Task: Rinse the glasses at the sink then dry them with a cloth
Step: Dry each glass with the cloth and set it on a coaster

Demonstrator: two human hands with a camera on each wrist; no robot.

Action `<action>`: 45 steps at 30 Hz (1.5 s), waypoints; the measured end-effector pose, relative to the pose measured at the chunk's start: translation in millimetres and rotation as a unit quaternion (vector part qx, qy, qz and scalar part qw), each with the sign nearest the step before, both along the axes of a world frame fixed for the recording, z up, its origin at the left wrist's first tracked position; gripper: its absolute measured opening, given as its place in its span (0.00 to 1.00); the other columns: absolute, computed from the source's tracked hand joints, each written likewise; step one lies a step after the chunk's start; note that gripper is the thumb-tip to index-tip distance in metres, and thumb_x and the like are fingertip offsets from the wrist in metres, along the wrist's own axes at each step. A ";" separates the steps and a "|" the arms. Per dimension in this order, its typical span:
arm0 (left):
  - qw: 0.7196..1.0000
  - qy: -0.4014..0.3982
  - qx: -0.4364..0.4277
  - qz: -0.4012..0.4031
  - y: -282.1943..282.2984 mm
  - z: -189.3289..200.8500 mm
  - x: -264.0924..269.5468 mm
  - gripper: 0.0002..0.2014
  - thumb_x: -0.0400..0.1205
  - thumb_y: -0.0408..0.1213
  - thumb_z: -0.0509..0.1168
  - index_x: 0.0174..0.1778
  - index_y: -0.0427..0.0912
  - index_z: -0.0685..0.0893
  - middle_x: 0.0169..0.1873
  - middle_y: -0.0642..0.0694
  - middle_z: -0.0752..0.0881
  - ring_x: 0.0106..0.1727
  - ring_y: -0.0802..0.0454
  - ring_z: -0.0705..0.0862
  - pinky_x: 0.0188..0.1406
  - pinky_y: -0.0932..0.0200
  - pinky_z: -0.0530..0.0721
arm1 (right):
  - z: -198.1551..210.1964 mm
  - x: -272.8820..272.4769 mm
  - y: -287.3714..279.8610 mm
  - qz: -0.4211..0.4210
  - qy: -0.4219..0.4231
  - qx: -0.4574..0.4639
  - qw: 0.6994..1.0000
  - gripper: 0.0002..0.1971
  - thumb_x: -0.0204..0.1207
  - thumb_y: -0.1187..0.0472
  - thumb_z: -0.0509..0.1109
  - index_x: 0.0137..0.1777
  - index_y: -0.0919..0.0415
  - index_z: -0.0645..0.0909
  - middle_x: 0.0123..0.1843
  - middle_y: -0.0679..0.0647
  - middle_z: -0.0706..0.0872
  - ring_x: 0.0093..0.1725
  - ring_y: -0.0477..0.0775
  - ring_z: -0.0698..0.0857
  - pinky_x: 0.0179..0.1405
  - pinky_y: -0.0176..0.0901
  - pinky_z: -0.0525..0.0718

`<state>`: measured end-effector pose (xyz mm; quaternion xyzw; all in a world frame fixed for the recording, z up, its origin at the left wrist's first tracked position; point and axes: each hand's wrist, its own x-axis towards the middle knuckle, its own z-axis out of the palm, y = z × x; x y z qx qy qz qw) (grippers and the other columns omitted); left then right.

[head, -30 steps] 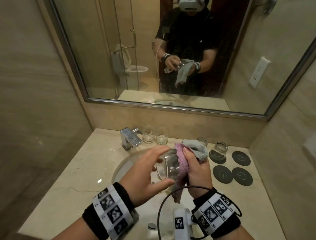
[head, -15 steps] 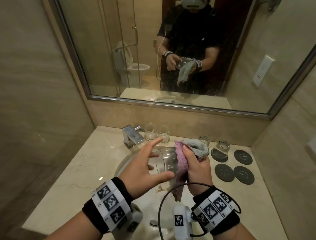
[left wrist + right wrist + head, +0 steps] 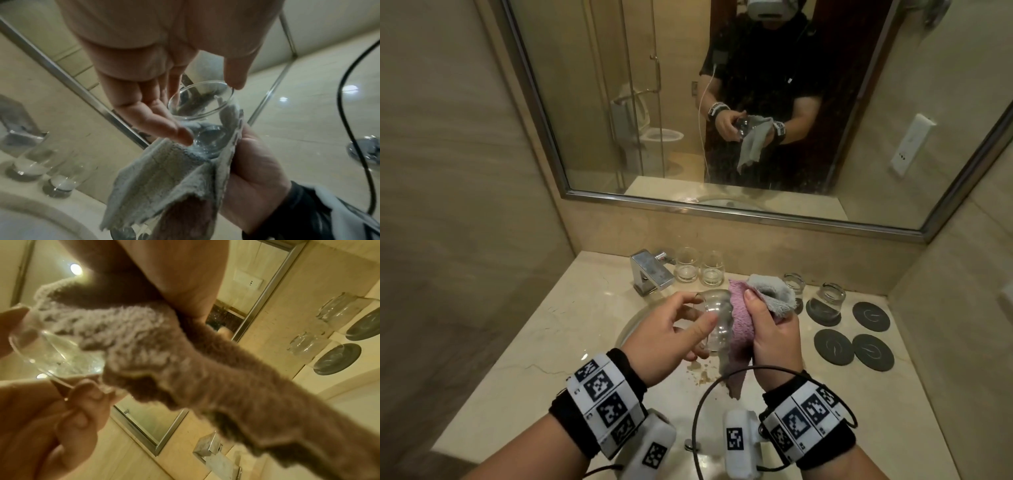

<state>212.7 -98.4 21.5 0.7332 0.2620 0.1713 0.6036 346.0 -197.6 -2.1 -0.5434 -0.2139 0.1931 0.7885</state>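
Over the sink, my right hand (image 3: pixel 774 332) grips pink-grey terry cloth (image 3: pixel 743 322) round clear glass tumbler (image 3: pixel 717 322), w/ left hand (image 3: pixel 671 337) fingertip-pinching its rim for drying.

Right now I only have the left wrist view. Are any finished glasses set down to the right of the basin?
Observer: Yes, two. One upturned glass stands on a dark coaster, and a second upturned glass stands just behind the cloth.
Operator: Are any coasters free for the next one?
Observer: Three bare coasters lie further right: one at the back and two nearer.
Operator: The cloth looks plain grey from here. Is it?
Observer: No. The head view shows a pink side wrapped against the held glass, with grey on the far side.
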 end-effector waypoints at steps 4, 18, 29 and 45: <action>0.977 0.000 0.209 -0.046 2.4 0.5 -9.1 0.36 0.65 0.65 0.72 0.70 0.69 0.69 0.60 0.60 0.82 0.50 0.59 0.87 0.53 0.48 0.88 | -0.8 -0.9 0.6 0.009 0.011 0.000 1.000 0.27 0.63 0.48 0.76 0.55 0.69 0.84 0.51 0.66 0.90 0.54 0.65 0.89 0.60 0.68 0.83; 0.974 -0.028 0.221 -0.045 -13.7 5.1 -18.4 0.36 0.73 0.47 0.77 0.74 0.66 0.66 0.66 0.61 0.76 0.57 0.64 0.83 0.55 0.68 0.83 | 1.8 -7.0 -4.1 0.003 0.001 -0.005 1.000 0.26 0.62 0.46 0.75 0.52 0.66 0.85 0.49 0.65 0.90 0.52 0.65 0.89 0.58 0.67 0.84; 0.949 -0.058 0.303 -0.068 -15.1 3.3 -17.2 0.35 0.71 0.52 0.75 0.72 0.66 0.68 0.69 0.64 0.73 0.55 0.63 0.82 0.54 0.69 0.81 | 0.1 -10.9 -11.3 0.044 0.054 0.020 0.997 0.14 0.70 0.59 0.75 0.51 0.70 0.84 0.43 0.62 0.90 0.42 0.59 0.90 0.40 0.45 0.89; 0.939 -0.121 -0.318 0.046 -17.7 -6.9 -14.9 0.23 0.66 0.37 0.74 0.58 0.42 0.84 0.51 0.34 0.84 0.32 0.37 0.84 0.30 0.53 0.88 | -12.9 6.4 -43.5 0.096 -0.218 -0.032 0.971 0.30 0.64 0.42 0.79 0.60 0.61 0.81 0.56 0.46 0.89 0.57 0.47 0.88 0.54 0.37 0.85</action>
